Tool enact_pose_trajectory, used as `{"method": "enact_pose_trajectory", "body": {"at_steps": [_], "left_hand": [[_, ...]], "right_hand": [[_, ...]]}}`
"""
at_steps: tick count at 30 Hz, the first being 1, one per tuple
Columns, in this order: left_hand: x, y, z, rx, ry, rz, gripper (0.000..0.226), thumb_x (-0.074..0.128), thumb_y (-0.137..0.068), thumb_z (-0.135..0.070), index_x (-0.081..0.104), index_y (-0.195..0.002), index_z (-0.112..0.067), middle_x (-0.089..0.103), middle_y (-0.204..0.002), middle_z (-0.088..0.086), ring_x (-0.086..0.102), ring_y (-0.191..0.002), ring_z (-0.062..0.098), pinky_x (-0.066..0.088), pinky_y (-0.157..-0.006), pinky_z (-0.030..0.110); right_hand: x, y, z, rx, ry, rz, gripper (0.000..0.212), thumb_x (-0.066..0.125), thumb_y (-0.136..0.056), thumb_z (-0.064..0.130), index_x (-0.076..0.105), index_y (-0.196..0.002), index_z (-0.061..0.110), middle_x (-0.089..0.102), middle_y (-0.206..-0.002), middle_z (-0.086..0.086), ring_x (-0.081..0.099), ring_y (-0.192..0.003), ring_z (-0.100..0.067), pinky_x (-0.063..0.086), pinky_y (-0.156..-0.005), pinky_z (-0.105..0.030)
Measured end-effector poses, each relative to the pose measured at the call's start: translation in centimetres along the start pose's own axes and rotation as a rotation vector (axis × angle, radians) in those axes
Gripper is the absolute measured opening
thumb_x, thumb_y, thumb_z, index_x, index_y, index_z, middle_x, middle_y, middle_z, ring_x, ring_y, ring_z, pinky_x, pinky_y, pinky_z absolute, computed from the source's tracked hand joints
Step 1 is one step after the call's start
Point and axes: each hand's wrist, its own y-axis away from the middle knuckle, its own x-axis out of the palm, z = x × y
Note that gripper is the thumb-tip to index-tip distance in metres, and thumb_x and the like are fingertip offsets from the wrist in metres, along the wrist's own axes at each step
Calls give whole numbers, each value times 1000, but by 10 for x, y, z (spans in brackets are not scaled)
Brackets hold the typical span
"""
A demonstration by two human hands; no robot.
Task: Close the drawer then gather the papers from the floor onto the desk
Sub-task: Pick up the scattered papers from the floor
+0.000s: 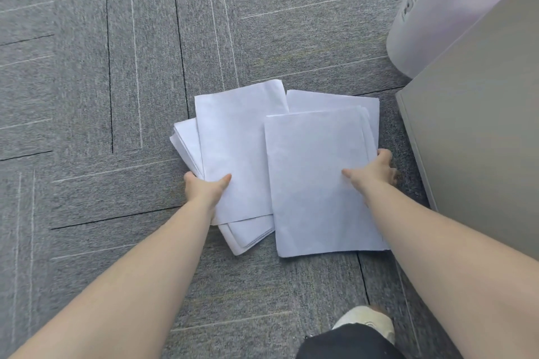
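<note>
Both hands are seen at the centre of the frame, each clamped on white papers (242,154) spread over the grey carpet (87,81). By the left hand (204,188) the left edge of a fanned stack is gripped, thumb on top, fingers hidden beneath. By the right hand (374,169) the right edge of the overlapping right-hand sheets is pinched, thumb laid across the top page. A grey cabinet (481,140) is seen at the right edge, a pale bin (431,9) at the upper right, and a light shoe (367,320) at the bottom.
</note>
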Motion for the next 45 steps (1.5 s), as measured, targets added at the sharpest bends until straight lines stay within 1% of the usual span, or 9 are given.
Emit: {"method": "enact_pose_trajectory", "body": {"at_steps": [7,12,17,20,26,34,38,42,45], "left_hand": [[11,15,1,44,-177,429,61,71,-75,-2,46,-130,-6,59,-130,14,58,-116,32,48,-95,38],[21,33,-7,58,-274,634,58,78,-71,-15,54,-125,-12,65,-112,4,62,-99,21,50,-86,33],[41,28,-8,8,36,501,73,76,-60,-45,43,-125,-32,58,-129,2,60,-114,24,49,-99,48],[52,9,2,-33,205,463,100,65,-45,-83,46,-130,-33,54,-136,-3,53,-126,22,43,-104,50],[24,36,-38,-40,53,449,44,70,-74,-3,60,-117,-1,67,-118,22,66,-104,36,51,-92,55],[-26,73,-169,158,223,423,40,76,-72,-3,58,-108,5,68,-99,19,68,-85,31,57,-85,46],[-79,110,-248,322,318,455,17,73,-75,0,66,-90,-4,68,-87,14,68,-61,17,59,-68,36],[-146,155,-319,476,410,452,13,73,-74,2,67,-77,-10,73,-67,2,69,-51,11,60,-57,28],[-197,197,-368,576,486,478,17,75,-72,1,67,-85,-5,72,-80,7,69,-62,20,59,-64,30]], "right_hand": [[-9,2,0,47,-287,178,79,78,-73,8,32,-137,6,52,-135,-14,56,-117,-33,47,-98,-40],[0,-13,-9,-11,-311,367,85,88,-50,17,52,-126,8,63,-125,-15,64,-107,-33,52,-93,-51],[-2,8,4,-8,-342,519,47,74,-73,-8,61,-118,-1,66,-112,-11,62,-97,-24,51,-80,-33],[5,14,5,11,-293,574,47,73,-74,-7,62,-120,-4,67,-119,-15,64,-108,-28,51,-95,-42],[-1,30,20,-50,-335,568,38,65,-81,-8,62,-119,-3,67,-111,-21,65,-92,-32,54,-85,-49],[-100,71,107,-241,-522,432,35,75,-75,5,68,-110,4,70,-110,-18,67,-102,-36,52,-93,-54],[-170,122,168,-386,-581,404,14,73,-78,2,65,-77,14,69,-86,-10,66,-87,-28,51,-94,-45],[-242,190,222,-581,-634,390,19,71,-78,-1,66,-90,12,68,-87,-8,64,-81,-24,54,-87,-39],[-296,243,255,-704,-660,355,16,72,-79,1,66,-87,14,66,-78,1,63,-74,-18,54,-79,-33]]}}
